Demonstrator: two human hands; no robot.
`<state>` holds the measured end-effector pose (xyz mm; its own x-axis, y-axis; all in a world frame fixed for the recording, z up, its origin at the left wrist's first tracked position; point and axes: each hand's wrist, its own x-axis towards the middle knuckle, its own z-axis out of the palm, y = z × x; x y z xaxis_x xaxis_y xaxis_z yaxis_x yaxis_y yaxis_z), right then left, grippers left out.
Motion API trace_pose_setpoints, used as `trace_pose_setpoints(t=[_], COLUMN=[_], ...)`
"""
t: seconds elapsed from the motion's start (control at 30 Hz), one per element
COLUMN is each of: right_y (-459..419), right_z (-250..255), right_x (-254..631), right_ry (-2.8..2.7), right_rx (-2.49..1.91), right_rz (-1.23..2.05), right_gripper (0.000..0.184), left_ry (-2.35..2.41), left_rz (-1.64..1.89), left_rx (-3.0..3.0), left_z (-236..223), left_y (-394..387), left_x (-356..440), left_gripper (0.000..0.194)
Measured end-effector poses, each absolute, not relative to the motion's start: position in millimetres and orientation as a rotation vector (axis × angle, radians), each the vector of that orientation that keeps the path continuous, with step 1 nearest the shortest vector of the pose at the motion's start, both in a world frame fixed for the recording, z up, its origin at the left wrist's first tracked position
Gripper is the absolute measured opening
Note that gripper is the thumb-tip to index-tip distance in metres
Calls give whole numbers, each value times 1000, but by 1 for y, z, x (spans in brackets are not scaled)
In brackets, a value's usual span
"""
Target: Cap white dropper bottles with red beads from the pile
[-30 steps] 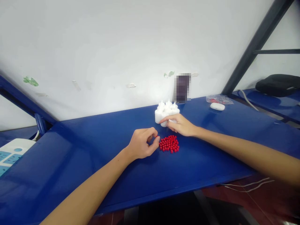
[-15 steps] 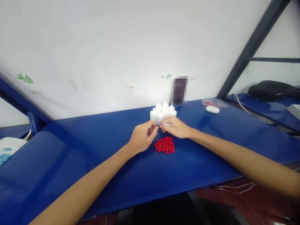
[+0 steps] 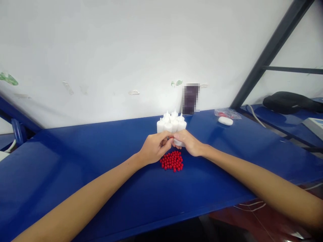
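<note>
In my right hand [image 3: 188, 142] is a small white squeeze bottle [image 3: 179, 143], lying tilted with its base toward the right and partly hidden by the fingers. My left hand [image 3: 155, 147] meets it, thumb and fingertips pinched at the bottle's tip around a small red cap [image 3: 172, 137], of which only a sliver shows. Just behind both hands, several white squeeze bottles [image 3: 167, 126] with pointed nozzles stand upright in a tight group. Below the hands lies a loose pile of red caps [image 3: 172, 161] on the blue table [image 3: 113, 188].
A dark pixelated rectangular object [image 3: 191, 99] leans on the wall behind the bottles. Toward the right back lie a white rounded case [image 3: 225, 121] and a clear plastic bag [image 3: 230, 113] with red pieces. A dark metal post [image 3: 262, 57] rises at the right.
My right hand has turned the bottle and brought it against my left fingertips, where a bit of red now shows. The view has shifted slightly.
</note>
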<state>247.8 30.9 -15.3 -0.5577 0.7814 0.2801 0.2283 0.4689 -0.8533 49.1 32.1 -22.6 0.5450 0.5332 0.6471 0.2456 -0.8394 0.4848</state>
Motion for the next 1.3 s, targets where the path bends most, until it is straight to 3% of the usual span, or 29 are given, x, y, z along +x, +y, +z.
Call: trace_pose_setpoints(t=[0.17, 0.4, 0.93, 1.17, 1.3], right_y=[28, 26, 27, 25, 24], right_z=[-9, -4, -7, -9, -9], right_x=[245, 244, 248, 247, 248], right_ry=[-2109, -2198, -2242, -2127, -2110], right_rx=[-822, -771, -882, -851, -914], right_rz=[984, 875, 718, 903, 880], right_gripper=[60, 44, 47, 48, 44], left_ry=[668, 696, 713, 761, 894], left_rz=[1165, 1129, 1130, 1347, 1481], left_rx=[2483, 2524, 2512, 2368, 2246], left_z=[-23, -24, -25, -20, -18], left_y=[31, 29, 30, 30, 34], left_x=[49, 49, 49, 50, 48], left_gripper=[10, 8, 18, 11, 22])
